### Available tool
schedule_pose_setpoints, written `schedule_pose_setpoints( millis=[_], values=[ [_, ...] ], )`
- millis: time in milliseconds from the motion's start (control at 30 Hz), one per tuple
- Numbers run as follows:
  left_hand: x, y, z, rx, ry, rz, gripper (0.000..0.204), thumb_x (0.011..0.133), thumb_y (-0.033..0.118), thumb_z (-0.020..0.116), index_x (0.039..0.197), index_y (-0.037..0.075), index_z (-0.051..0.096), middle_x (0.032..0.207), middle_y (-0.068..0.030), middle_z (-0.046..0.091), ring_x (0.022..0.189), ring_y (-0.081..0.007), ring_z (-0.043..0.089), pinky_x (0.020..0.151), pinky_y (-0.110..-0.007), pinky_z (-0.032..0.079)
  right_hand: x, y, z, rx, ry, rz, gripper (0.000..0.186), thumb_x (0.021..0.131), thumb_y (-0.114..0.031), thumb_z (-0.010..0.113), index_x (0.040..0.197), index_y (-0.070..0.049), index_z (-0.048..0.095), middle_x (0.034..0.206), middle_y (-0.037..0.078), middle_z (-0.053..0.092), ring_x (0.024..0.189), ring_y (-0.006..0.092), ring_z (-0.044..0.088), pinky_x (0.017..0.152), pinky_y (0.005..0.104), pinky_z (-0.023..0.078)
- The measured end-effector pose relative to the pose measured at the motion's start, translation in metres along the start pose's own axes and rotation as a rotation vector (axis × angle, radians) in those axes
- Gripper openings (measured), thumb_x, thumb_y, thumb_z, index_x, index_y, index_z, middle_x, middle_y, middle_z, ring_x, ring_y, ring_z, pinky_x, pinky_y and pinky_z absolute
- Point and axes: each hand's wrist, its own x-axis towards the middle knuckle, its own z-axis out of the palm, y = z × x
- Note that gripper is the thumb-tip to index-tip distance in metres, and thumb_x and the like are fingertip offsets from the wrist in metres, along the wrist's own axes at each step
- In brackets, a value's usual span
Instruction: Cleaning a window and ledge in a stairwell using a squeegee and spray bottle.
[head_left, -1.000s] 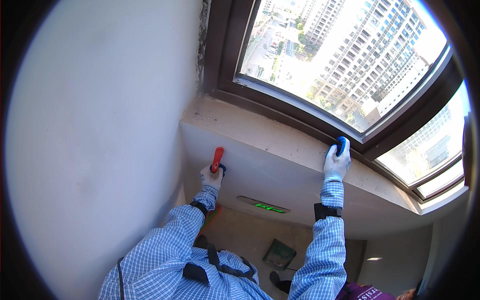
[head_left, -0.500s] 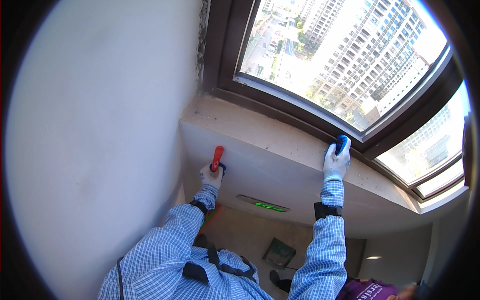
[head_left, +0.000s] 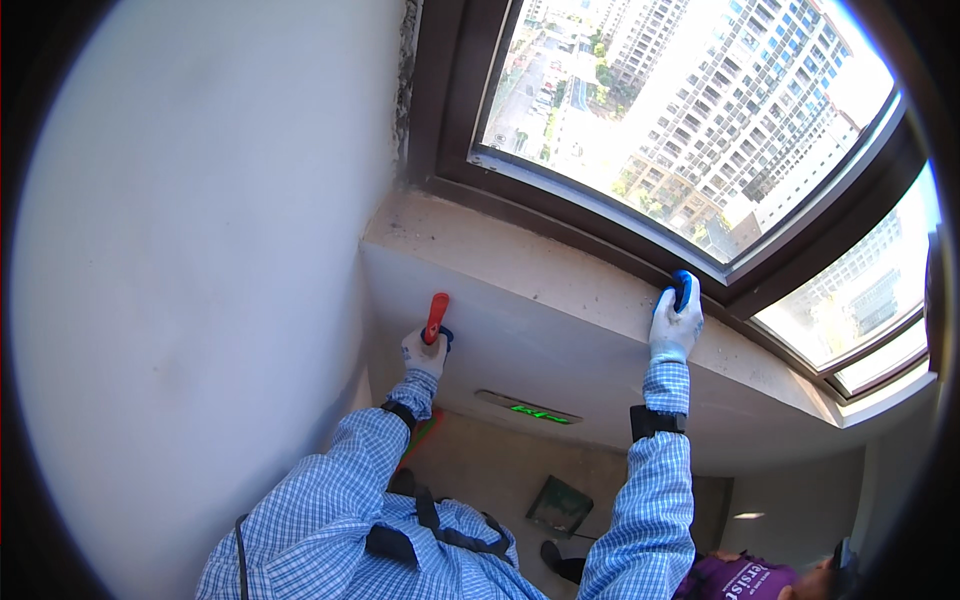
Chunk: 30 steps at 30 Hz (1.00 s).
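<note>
The red handle stands up out of your left hand, in front of the wall under the sill. Your gloved fingers are wrapped round its lower part; what lies beyond your fist is hidden. Its tip ends just short of the sill's front edge in view, and the side wall rises near it on your left.

Your right hand reaches across the sill, its blue fingertips bent at the lower edge of the window frame. I cannot tell whether those fingers pinch anything. Between your two hands runs a wide stretch of the lower wall, giving your left hand room sideways.

Compared with half a second ago, both your hands are almost where they were, the right one shifted very slightly to the right. At lower right, the co-worker in purple now shows a dark cap more clearly.

The sill is pale, with dark specks. Below the wall, a lit green sign sits above the brownish floor, where a dark green square thing lies. Tall buildings fill the glass.
</note>
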Motion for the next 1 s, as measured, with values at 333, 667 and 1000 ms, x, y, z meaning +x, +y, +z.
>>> schedule_pose_setpoints(
  millis=[333, 667, 1000],
  values=[
    [-0.001, -0.006, 0.002, -0.044, 0.008, -0.01, 0.003, 0.084, -0.002, 0.064, 0.085, 0.0, 0.066, 0.071, -0.0032, 0.063, 0.065, -0.0135, 0.06, 0.063, -0.03, 0.049, -0.001, -0.006, 0.0, -0.033, -0.015, 0.066, 0.026, 0.091, -0.013, 0.058, 0.116, -0.006, 0.055, 0.097, 0.017, 0.068, 0.091, 0.033, 0.069, 0.082, 0.0411, 0.053],
    [0.0, -0.008, 0.0, -0.034, 0.005, 0.005, 0.002, 0.085, -0.001, 0.065, 0.085, 0.001, 0.066, 0.07, -0.0026, 0.062, 0.064, -0.0138, 0.059, 0.061, -0.03, 0.048, -0.001, -0.01, -0.002, -0.093, -0.037, 0.075, 0.026, 0.092, -0.014, 0.057, 0.117, -0.006, 0.056, 0.097, 0.018, 0.069, 0.09, 0.0338, 0.069, 0.081, 0.0424, 0.053],
    [-0.001, 0.002, 0.001, -0.003, 0.0, -0.014, 0.003, 0.085, 0.0, 0.065, 0.083, 0.001, 0.068, 0.068, -0.0032, 0.063, 0.062, -0.0135, 0.06, 0.06, -0.031, 0.048, -0.001, -0.007, -0.003, -0.067, -0.021, 0.051, 0.027, 0.092, -0.013, 0.057, 0.118, -0.005, 0.06, 0.107, 0.019, 0.07, 0.099, 0.0347, 0.069, 0.088, 0.0413, 0.053]
  ],
)
